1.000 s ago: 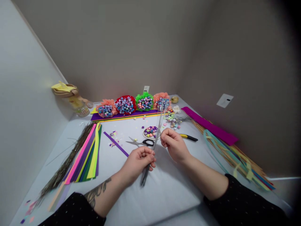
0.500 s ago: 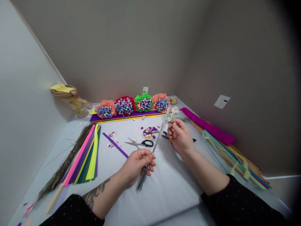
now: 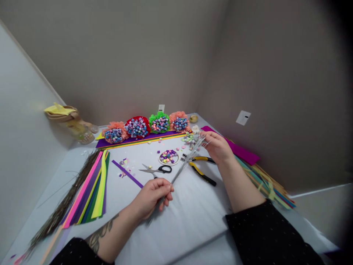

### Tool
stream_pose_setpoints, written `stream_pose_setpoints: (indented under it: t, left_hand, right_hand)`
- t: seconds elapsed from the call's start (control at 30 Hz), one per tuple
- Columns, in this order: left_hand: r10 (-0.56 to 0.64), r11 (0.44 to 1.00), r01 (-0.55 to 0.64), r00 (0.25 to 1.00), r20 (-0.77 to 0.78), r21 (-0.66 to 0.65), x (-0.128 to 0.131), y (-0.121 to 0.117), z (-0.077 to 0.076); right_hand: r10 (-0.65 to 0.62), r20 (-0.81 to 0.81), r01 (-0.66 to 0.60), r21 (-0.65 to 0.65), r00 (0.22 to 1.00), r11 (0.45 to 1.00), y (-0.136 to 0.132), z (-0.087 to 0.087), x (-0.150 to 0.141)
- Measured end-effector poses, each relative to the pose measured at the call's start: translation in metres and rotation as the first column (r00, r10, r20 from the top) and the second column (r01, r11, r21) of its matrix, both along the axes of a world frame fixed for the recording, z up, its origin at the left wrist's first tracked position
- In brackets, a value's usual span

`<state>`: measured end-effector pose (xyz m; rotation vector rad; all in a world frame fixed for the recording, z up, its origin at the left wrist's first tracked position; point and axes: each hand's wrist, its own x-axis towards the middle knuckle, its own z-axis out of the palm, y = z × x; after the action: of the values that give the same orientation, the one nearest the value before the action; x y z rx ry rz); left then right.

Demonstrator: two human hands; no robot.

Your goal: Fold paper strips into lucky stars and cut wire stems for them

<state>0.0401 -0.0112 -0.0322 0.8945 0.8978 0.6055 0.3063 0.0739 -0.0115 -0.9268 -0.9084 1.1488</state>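
Note:
My left hand (image 3: 154, 197) is closed around the lower part of a bundle of thin silvery wires (image 3: 184, 165), which slants up and away to the right. The upper ends fan out at the fingertips of my right hand (image 3: 217, 146), whose bent fingers are on the tips. Pliers (image 3: 202, 174) with yellow and black handles lie on the table beneath that hand. Left of the bundle are black-handled scissors (image 3: 157, 169) and a round shallow dish (image 3: 168, 163) of small folded paper stars. Several pale stars (image 3: 189, 138) lie behind the wire ends.
Several paper-star bouquets (image 3: 137, 127) stand along the back wall. Coloured paper strips (image 3: 88, 191) and dark thin stems (image 3: 66, 197) lie at left, with a purple strip (image 3: 127, 174) nearer the middle. Magenta paper (image 3: 245, 151) and more strips lie at right. A jar (image 3: 86, 137) stands back left.
My right hand has come onto the wires' upper ends, which now fan out wider. The pliers show more fully. The whole view has shifted, with the table things moving left.

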Motion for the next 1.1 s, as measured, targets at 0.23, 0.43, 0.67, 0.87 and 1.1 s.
stream_pose_setpoints:
  t: [0.23,0.43,0.67,0.87,1.1]
  left_hand:
    - [-0.021,1.000,0.021,1.000,-0.012,0.005,-0.001,0.001,-0.002]
    - [-0.038,0.999,0.039,0.999,-0.034,0.022,-0.002,0.003,-0.002]
    - [-0.014,0.999,0.016,0.999,-0.050,0.040,-0.003,0.001,-0.004]
    - [-0.158,0.985,0.166,0.974,-0.164,0.037,-0.012,0.010,0.007]
    - [0.069,0.951,0.101,0.850,-0.521,0.291,-0.086,0.003,0.085]
  right_hand:
    - [0.016,0.075,-0.017,0.013,0.997,1.000,0.000,0.001,0.001]
    - [-0.090,0.064,0.090,0.015,0.994,0.996,0.004,-0.007,0.001]
    - [-0.225,-0.041,0.228,0.078,0.973,0.971,0.006,-0.003,0.014]
    - [-0.367,-0.371,0.328,-0.165,0.853,0.930,0.018,-0.008,0.044]
    - [-0.456,-0.486,0.370,-0.267,0.745,0.890,0.027,-0.014,0.061]
